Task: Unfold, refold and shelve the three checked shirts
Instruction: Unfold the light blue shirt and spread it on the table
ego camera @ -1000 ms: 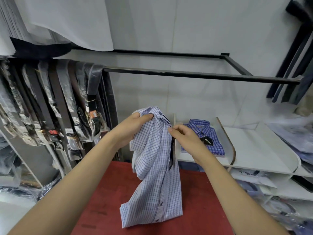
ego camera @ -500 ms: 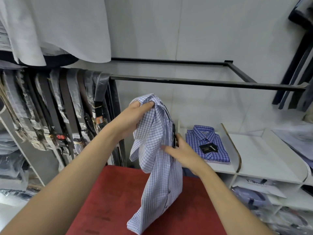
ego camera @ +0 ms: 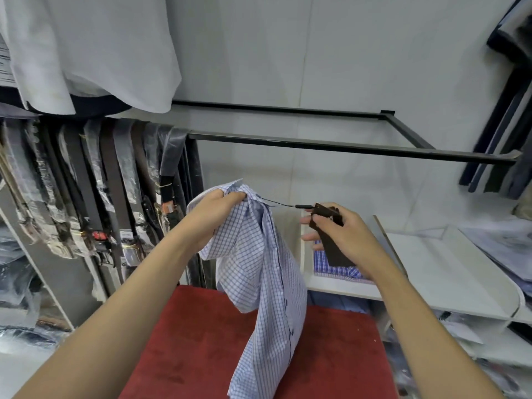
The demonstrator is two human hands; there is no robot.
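Behind the right hand [ego camera: 342, 237] pinching a dark tag [ego camera: 331, 243], a half-hidden blue shirt [ego camera: 334, 269]; left hand [ego camera: 218, 214] bunching the pale checked shirt [ego camera: 259, 283].

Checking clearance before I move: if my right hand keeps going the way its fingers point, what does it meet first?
Probably the light checked shirt held up by your left hand; your right hand points left toward it, though depth is unclear.

Two hands are in view, the left hand [ego camera: 214, 210] and the right hand [ego camera: 344, 237]. Two checked shirts show: one pale checked shirt [ego camera: 267, 283] held up, and one darker blue checked shirt [ego camera: 331, 267] on the white shelf [ego camera: 449, 272]. One dark hang tag [ego camera: 331, 240], one red tabletop [ego camera: 187, 347], one black rail [ego camera: 345, 146]. The hanging belts [ego camera: 95, 191] are too crowded to count.
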